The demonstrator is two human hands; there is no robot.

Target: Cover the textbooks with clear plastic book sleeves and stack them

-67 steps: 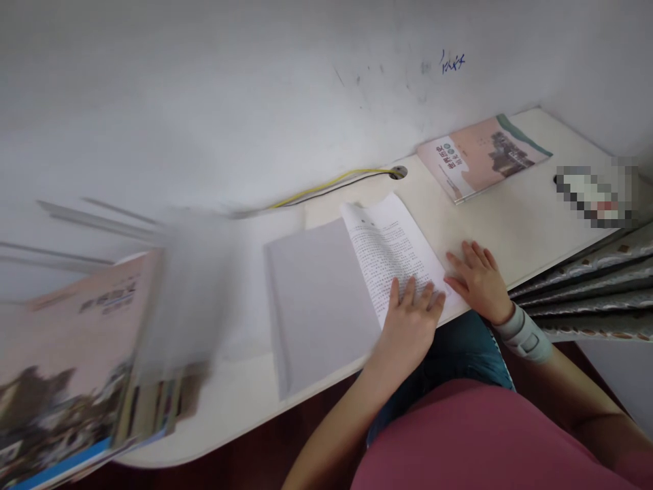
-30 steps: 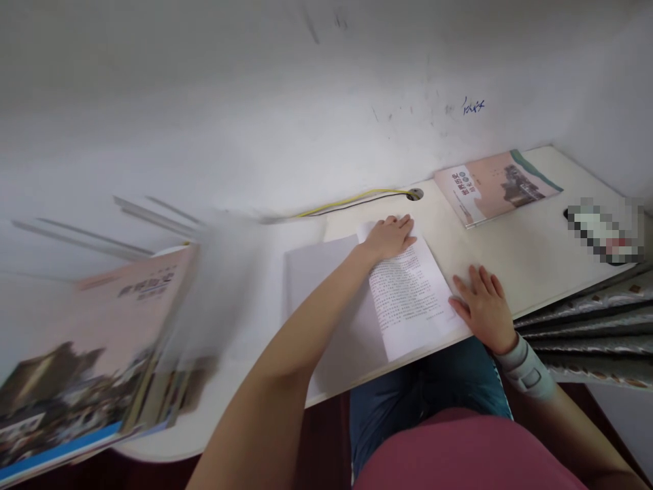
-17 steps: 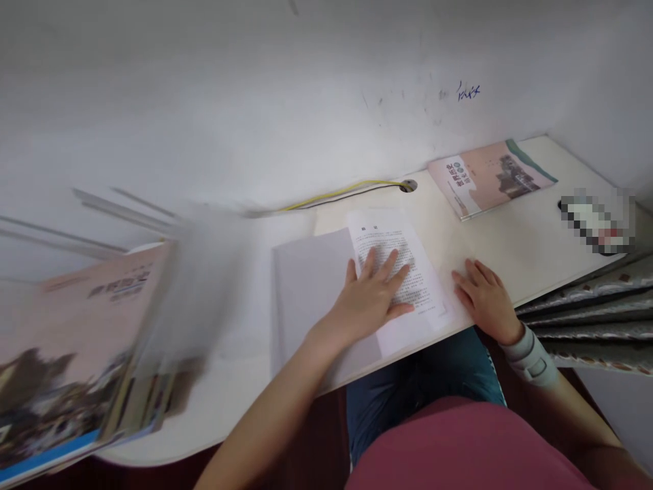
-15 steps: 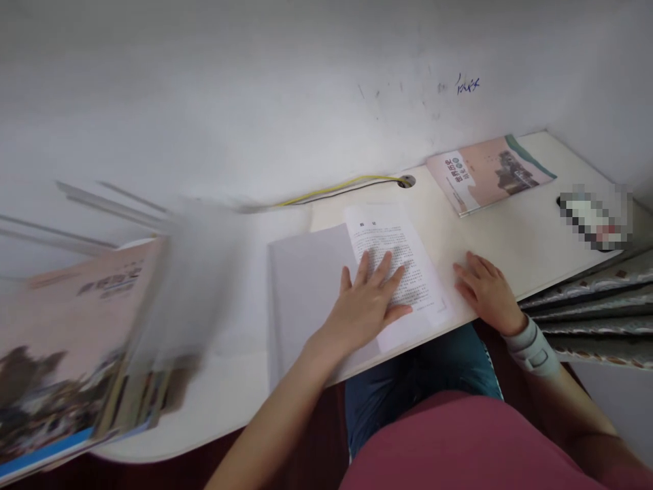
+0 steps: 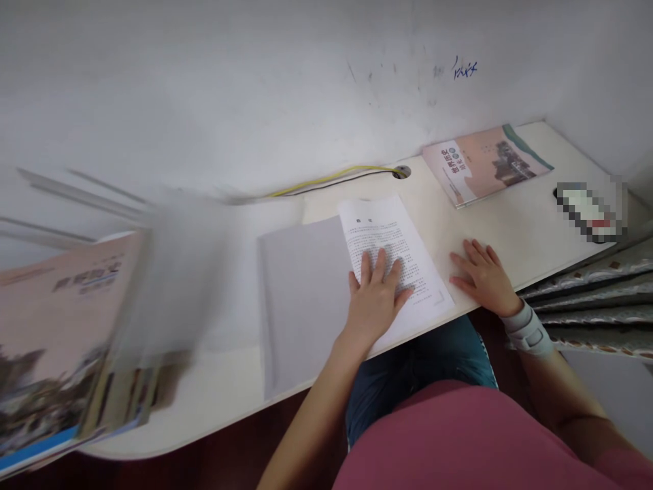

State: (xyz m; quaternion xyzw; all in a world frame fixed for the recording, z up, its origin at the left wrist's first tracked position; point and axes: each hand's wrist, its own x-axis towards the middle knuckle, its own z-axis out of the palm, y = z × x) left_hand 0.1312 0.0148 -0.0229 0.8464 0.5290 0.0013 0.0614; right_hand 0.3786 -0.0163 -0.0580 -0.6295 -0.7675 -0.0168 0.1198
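Note:
An open book lies on the white desk in front of me, its left side a blank grey inner cover and its right page printed with text. My left hand lies flat on the lower part of the printed page, fingers spread. My right hand rests flat on the desk just right of the page, fingers apart, with a grey band on the wrist. Neither hand holds anything.
A stack of pink-covered books sits at the left, close to the camera and blurred. A closed pink book lies at the back right. A yellow cable runs into a desk hole. The wall stands right behind.
My left hand slid from the top of the printed page down toward me, pressing the page flat. My right hand stayed beside the page.

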